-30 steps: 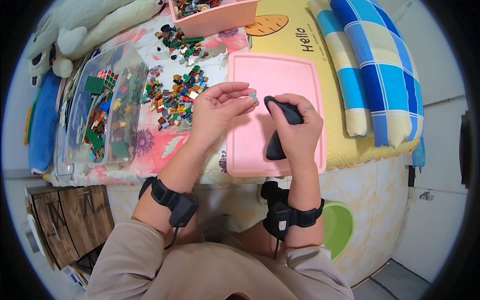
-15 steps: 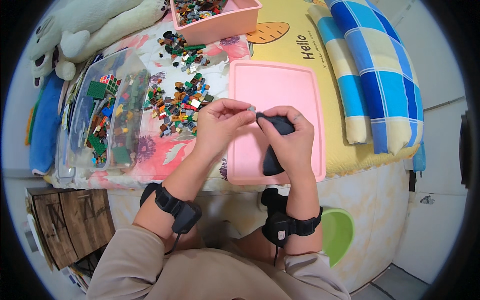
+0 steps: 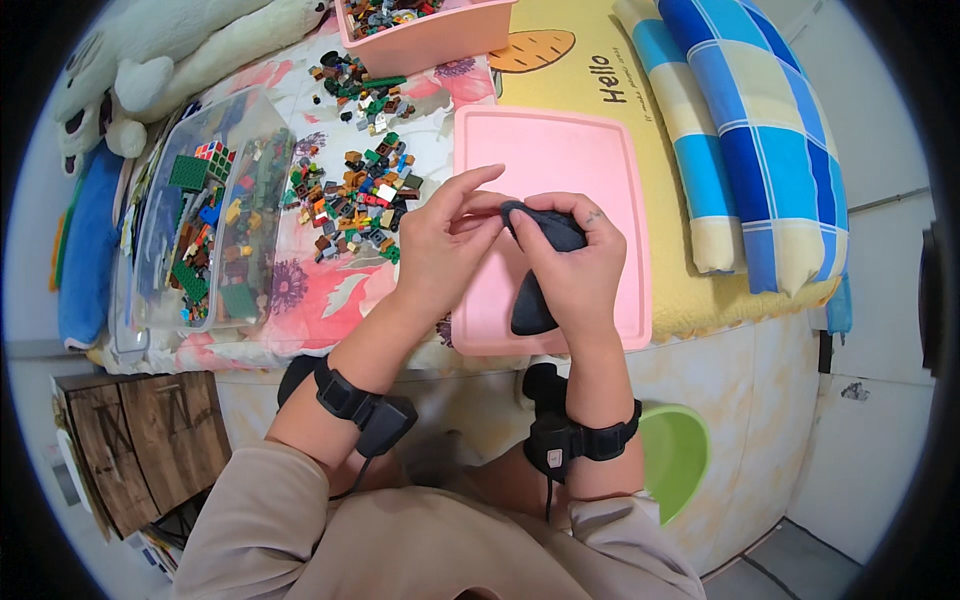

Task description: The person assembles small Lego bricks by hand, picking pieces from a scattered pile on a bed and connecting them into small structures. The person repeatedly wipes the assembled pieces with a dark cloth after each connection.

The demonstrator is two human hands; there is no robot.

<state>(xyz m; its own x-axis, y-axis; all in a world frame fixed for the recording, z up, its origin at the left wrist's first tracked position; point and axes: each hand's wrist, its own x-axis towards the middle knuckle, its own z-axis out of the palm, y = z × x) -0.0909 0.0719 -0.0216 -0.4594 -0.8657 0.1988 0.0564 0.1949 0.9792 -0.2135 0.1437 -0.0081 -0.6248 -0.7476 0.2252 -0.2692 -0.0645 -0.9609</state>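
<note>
My right hand (image 3: pixel 580 255) grips a soft, dark cloth (image 3: pixel 533 308), thumb on top and fingers curled behind it. The cloth hangs below the palm, over a pink tray-like lid (image 3: pixel 495 140). My left hand (image 3: pixel 445 240) meets the cloth's upper end from the left. Its index finger is lifted, while the thumb and other fingers are drawn together against the cloth. Whatever sits between those fingertips is hidden. Left of the lid lies a pile of mixed toy building bricks (image 3: pixel 370 200), close to my left hand.
A pink bin (image 3: pixel 430 48) of bricks stands at the back. On the left is a clear plastic box (image 3: pixel 150 240) with bricks and a puzzle cube (image 3: pixel 215 158). Plush toys (image 3: pixel 190 60) lie behind it. Checked pillows (image 3: pixel 745 130) line the right; a green basin (image 3: pixel 675 460) stands below the bed's edge.
My left index finger has lifted, and the small grey piece that showed at my left fingertips is out of sight. The right hand keeps hold of the cloth. The view has shifted slightly.
</note>
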